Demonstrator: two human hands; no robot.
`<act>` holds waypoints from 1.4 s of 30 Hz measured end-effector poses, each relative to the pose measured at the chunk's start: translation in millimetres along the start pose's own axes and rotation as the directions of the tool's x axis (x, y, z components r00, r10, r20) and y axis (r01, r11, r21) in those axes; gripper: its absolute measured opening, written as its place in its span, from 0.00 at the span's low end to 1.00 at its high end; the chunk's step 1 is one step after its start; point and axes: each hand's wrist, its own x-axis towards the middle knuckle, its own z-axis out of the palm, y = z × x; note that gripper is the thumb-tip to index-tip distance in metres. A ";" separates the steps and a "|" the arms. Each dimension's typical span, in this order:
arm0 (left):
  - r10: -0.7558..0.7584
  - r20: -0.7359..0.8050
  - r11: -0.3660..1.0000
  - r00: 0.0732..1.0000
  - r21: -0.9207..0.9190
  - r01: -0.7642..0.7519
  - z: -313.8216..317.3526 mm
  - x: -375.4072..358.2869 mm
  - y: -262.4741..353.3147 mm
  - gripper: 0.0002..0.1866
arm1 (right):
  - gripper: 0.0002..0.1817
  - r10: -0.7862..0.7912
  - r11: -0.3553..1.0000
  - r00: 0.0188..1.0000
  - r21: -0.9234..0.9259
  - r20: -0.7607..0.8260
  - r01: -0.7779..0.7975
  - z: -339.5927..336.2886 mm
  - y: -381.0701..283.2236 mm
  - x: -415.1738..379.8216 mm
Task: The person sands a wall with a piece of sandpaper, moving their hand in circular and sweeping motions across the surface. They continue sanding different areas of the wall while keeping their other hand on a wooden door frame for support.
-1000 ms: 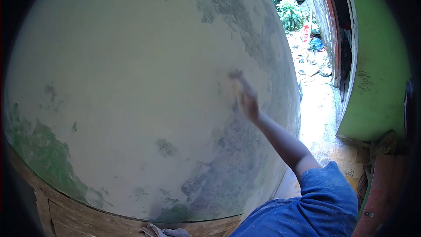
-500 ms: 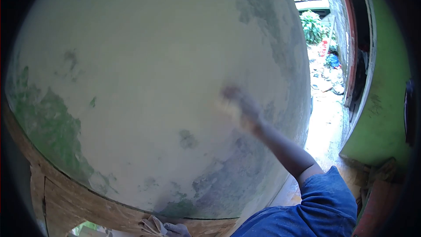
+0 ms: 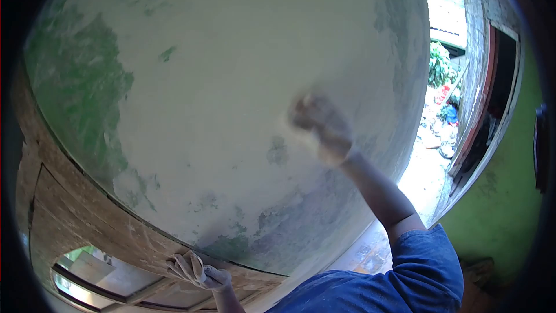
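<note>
My right hand (image 3: 321,122) is at the pale, patchy wall (image 3: 231,93), smeared by motion. Its fingers look curled in toward the wall surface; whatever they hold, if anything, is hidden by blur. Lower down, my left hand (image 3: 215,278), dusty and whitish, is beside the wooden frame (image 3: 145,249) along the wall's bottom edge. It is closed on a pale folded sheet (image 3: 196,265), whose material I cannot make out. Green paint (image 3: 87,98) shows through at the wall's left, and grey-green patches mark the lower part.
At the right, a bright opening shows plants (image 3: 439,64) and scattered debris (image 3: 431,136) outside. Beyond it are a doorway (image 3: 492,104) with a pale frame and a green wall (image 3: 492,208). Glazed panes (image 3: 98,278) sit below the wooden frame at lower left.
The view has shifted left and downward, so more of the wooden frame and my left hand shows. My right hand stays against the wall, blurred in both frames.
</note>
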 end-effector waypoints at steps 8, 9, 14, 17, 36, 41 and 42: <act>-0.018 -0.025 1.000 1.000 -0.006 0.018 0.1 -1.2 1.3 0.17 | 0.16 0.464 0.756 0.876 0.573 -0.131 -0.315 7.8 -3.4 80.4; 0.007 -0.037 1.000 0.999 -0.014 -0.008 0.3 0.3 1.3 0.17 | 0.16 0.547 0.111 0.822 0.960 0.157 -0.257 23.0 -31.0 67.7; 0.034 -0.052 0.999 0.998 0.004 -0.034 1.9 1.5 -1.0 0.18 | 0.26 -0.306 0.952 0.929 0.058 0.210 0.301 19.0 -40.6 62.3; 0.034 -0.057 0.999 0.998 0.007 -0.034 2.2 1.2 -0.7 0.18 | 0.22 -0.005 0.971 1.000 0.238 -0.004 0.006 -7.7 22.6 112.5; 0.003 -0.050 1.000 0.999 -0.022 -0.004 -2.3 -0.4 0.4 0.18 | 0.19 0.123 0.980 0.988 -0.144 -0.094 -0.136 -31.0 56.5 169.1; -0.023 -0.029 1.000 0.999 -0.009 0.023 -2.4 -1.7 0.8 0.17 | 0.19 0.186 0.927 0.980 0.316 0.074 -0.200 5.7 0.5 124.6; -0.025 -0.032 1.000 0.999 -0.006 0.025 -2.2 -2.4 0.7 0.17 | 0.25 0.279 0.717 0.917 0.573 0.285 -0.396 17.9 -9.1 90.2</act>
